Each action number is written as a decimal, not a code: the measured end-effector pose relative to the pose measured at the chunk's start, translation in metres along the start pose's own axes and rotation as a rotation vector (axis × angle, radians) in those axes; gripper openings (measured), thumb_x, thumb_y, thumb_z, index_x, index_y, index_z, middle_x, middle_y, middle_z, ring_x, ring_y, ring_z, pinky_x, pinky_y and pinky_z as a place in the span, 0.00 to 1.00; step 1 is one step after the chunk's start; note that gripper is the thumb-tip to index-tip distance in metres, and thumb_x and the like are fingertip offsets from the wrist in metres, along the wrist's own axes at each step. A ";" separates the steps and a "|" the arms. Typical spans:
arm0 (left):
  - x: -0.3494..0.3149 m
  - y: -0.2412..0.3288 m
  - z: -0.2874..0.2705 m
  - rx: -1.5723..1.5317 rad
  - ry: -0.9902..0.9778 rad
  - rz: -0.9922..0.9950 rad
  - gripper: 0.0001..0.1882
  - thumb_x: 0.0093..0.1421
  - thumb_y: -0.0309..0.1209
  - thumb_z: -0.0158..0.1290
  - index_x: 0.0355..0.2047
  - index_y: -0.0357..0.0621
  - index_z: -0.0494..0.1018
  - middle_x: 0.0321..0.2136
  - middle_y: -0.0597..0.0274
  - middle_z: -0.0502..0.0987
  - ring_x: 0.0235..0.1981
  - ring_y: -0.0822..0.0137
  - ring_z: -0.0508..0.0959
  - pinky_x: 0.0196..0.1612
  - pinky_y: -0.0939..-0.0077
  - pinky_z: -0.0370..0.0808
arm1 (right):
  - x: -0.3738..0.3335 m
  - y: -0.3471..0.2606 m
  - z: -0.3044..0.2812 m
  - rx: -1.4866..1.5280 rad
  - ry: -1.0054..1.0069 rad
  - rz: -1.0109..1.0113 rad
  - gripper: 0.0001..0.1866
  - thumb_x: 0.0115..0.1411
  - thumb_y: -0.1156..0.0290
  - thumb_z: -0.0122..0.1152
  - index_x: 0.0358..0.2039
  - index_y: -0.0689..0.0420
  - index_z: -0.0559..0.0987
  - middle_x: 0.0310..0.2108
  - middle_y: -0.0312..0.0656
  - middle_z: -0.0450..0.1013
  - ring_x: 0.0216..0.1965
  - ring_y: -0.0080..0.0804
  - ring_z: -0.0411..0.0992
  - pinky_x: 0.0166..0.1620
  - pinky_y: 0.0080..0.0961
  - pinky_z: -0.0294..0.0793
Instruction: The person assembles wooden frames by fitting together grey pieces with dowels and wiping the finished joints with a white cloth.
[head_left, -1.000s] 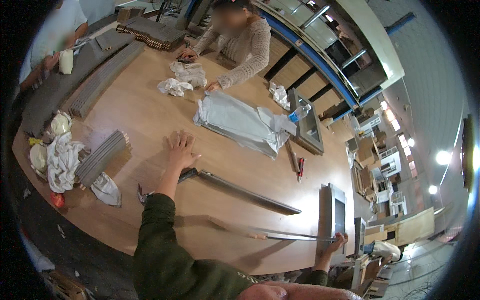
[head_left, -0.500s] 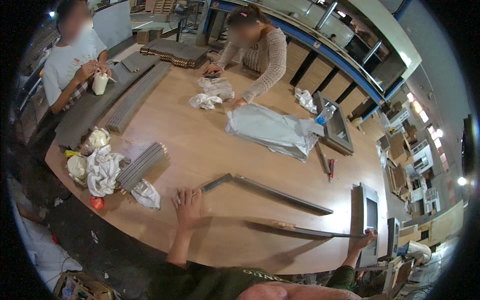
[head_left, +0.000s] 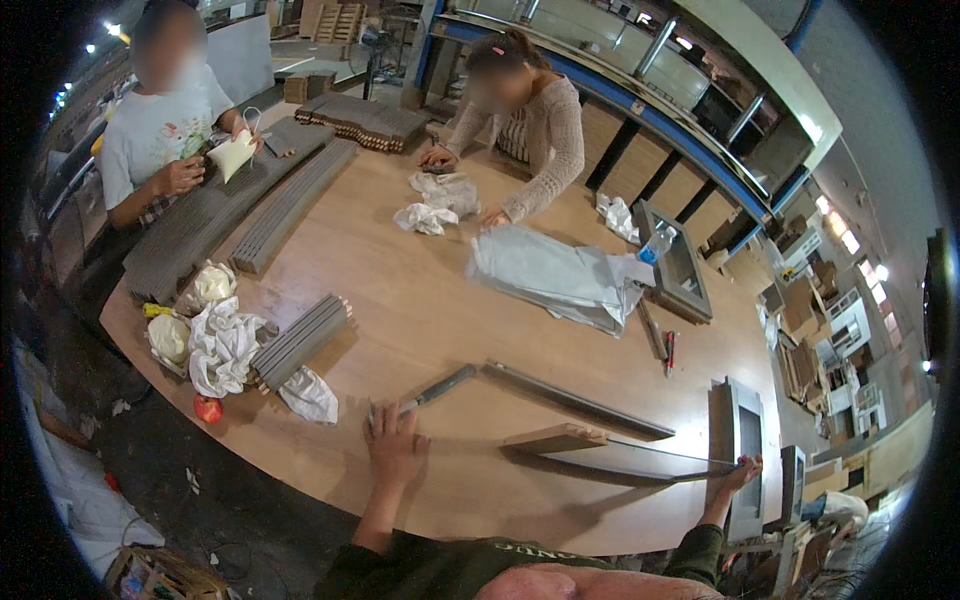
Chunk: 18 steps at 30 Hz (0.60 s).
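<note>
My left hand (head_left: 395, 440) lies on the table with its fingers spread, their tips at the near end of a short grey bar (head_left: 442, 386). Whether they press on that bar I cannot tell. At the right, my right hand (head_left: 738, 472) is closed round the end of a long grey wooden rail (head_left: 640, 459). The rail's other end shows bare, pale wood and points toward the table's middle. Just beyond it a second long grey rail (head_left: 580, 400) rests on the tabletop. A grey frame (head_left: 745, 430) with a dark opening lies by my right hand.
A bundle of grey strips (head_left: 303, 343), crumpled white cloths (head_left: 222, 350) and a red apple (head_left: 208, 408) sit at the left. Across the wooden table (head_left: 400, 300) are grey sheeting (head_left: 555, 275), a bottle (head_left: 657, 244) and a red-handled tool (head_left: 670, 354). Two people work on the far side.
The held rail has turned, so its pale wooden face now shows at the left end. A person at the far left has tilted a white packet. The whole view has shifted slightly.
</note>
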<state>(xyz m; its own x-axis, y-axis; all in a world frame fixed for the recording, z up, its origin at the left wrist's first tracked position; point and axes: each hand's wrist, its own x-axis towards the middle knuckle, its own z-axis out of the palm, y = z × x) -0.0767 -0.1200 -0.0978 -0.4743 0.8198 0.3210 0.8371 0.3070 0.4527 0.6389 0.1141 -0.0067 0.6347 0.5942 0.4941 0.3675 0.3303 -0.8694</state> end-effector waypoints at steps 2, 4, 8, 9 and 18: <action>-0.004 -0.005 -0.001 0.035 0.029 0.013 0.27 0.49 0.46 0.51 0.48 0.49 0.69 0.52 0.51 0.62 0.55 0.47 0.58 0.57 0.43 0.50 | -0.024 -0.027 0.030 0.089 -0.021 0.038 0.19 0.54 0.67 0.51 0.46 0.53 0.65 0.36 0.40 0.61 0.38 0.32 0.61 0.41 0.31 0.65; -0.001 0.000 -0.010 0.021 -0.026 -0.010 0.26 0.49 0.45 0.51 0.47 0.49 0.69 0.52 0.52 0.61 0.56 0.48 0.58 0.57 0.43 0.49 | -0.035 -0.047 0.038 0.234 -0.031 0.060 0.18 0.54 0.67 0.51 0.45 0.52 0.64 0.35 0.40 0.61 0.38 0.32 0.60 0.41 0.32 0.64; 0.000 0.007 -0.016 0.025 -0.074 -0.039 0.24 0.49 0.43 0.53 0.46 0.48 0.69 0.54 0.51 0.59 0.57 0.48 0.56 0.57 0.43 0.49 | -0.017 -0.023 0.031 -0.161 -0.054 -0.246 0.17 0.54 0.65 0.50 0.45 0.52 0.64 0.37 0.40 0.59 0.38 0.32 0.59 0.44 0.33 0.61; 0.000 0.007 -0.015 0.019 -0.064 -0.027 0.24 0.49 0.43 0.53 0.46 0.48 0.69 0.54 0.51 0.59 0.57 0.48 0.55 0.57 0.43 0.48 | -0.016 -0.021 0.032 -0.019 -0.017 -0.107 0.17 0.54 0.65 0.50 0.45 0.53 0.64 0.38 0.40 0.58 0.38 0.32 0.59 0.44 0.33 0.61; 0.000 0.009 -0.014 0.051 -0.083 -0.039 0.25 0.49 0.42 0.54 0.47 0.48 0.69 0.53 0.51 0.59 0.58 0.49 0.54 0.57 0.43 0.49 | -0.022 -0.025 0.043 0.222 -0.004 0.018 0.17 0.54 0.67 0.52 0.44 0.55 0.64 0.39 0.41 0.57 0.39 0.33 0.59 0.43 0.33 0.63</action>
<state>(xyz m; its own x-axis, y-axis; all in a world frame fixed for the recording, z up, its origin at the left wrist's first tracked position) -0.0732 -0.1236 -0.0823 -0.4841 0.8434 0.2329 0.8324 0.3620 0.4196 0.5860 0.1243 0.0038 0.6366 0.6045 0.4789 0.1974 0.4725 -0.8589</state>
